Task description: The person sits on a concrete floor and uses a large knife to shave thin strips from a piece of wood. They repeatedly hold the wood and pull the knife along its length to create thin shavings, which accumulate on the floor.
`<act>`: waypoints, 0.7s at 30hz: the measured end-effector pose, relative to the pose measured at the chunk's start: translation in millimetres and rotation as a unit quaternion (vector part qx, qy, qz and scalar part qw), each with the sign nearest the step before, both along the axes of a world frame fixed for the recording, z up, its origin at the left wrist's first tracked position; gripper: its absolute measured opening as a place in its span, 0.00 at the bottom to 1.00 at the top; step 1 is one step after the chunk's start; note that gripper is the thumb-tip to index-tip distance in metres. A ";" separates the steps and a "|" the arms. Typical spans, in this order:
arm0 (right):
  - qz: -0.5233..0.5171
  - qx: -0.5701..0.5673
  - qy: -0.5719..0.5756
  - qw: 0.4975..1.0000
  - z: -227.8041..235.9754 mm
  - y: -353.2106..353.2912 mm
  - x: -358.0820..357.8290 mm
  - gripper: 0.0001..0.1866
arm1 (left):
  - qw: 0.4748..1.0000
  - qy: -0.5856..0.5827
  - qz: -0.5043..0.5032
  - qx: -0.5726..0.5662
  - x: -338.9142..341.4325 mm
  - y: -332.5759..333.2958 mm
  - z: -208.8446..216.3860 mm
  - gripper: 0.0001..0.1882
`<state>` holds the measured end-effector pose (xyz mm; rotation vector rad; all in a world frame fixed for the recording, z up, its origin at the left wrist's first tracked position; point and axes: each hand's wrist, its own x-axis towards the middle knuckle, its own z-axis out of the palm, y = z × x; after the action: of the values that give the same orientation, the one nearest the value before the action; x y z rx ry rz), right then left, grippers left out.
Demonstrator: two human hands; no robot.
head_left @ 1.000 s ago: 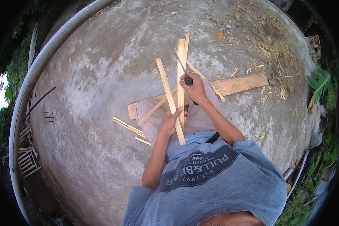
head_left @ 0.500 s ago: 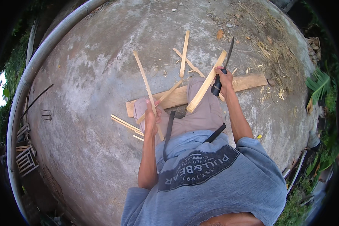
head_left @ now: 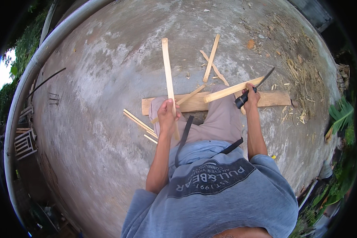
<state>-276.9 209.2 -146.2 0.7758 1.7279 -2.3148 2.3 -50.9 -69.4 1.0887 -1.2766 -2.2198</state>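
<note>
My left hand (head_left: 167, 115) is closed around a long, thin wood strip (head_left: 168, 67) that points away from me. Another thin strip (head_left: 192, 93) slants across the plank, its near end running behind that hand. On the right, my right hand (head_left: 251, 99) grips a knife (head_left: 242, 100) by its black handle, the dark blade pointing up and to the right. The same hand also holds a wider pale wood piece (head_left: 228, 92), which reaches left over my leg. Beneath both hands, a thick wooden plank (head_left: 271, 98) lies crosswise by my legs.
Two crossed sticks (head_left: 212, 59) lie beyond the plank. Several narrow strips (head_left: 137, 123) rest beside my left leg. Shavings (head_left: 301, 115) and dry straw litter the concrete at right. A grey pipe (head_left: 47, 55) curves along the left, near some bent metal rods (head_left: 54, 98).
The strip in my left hand has swung more upright, its flat side now showing. The wood piece and knife in my right hand have turned clockwise, the piece now nearer level.
</note>
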 end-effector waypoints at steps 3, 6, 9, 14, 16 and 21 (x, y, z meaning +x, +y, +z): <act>-0.024 -0.045 -0.023 0.998 14.1 -0.8 -7.1 0.16 | 1.000 -0.004 0.019 0.010 5.0 -0.2 4.5 0.15; -0.024 -0.073 -0.025 0.997 21.5 -0.7 -10.0 0.17 | 0.994 0.055 0.048 0.085 1.6 1.4 8.5 0.15; 0.122 -0.067 -0.028 0.990 45.7 -21.7 20.9 0.15 | 0.986 0.094 0.038 0.133 8.6 -5.4 -1.9 0.15; 0.473 0.085 0.009 0.877 86.8 -69.3 93.9 0.13 | 0.987 0.096 0.041 0.121 17.4 -3.7 -2.0 0.17; 0.566 0.098 0.043 0.818 101.6 -91.3 126.1 0.16 | 0.992 0.070 0.055 0.091 22.2 0.4 0.4 0.17; 0.698 0.136 0.143 0.688 91.3 -123.5 166.7 0.14 | 0.992 0.042 0.108 0.045 38.4 -0.7 -13.4 0.16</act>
<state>-110.2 85.8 -54.8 -0.7943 1.6957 -1.0686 40.7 -51.6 -82.7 1.0979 -0.9823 -2.1516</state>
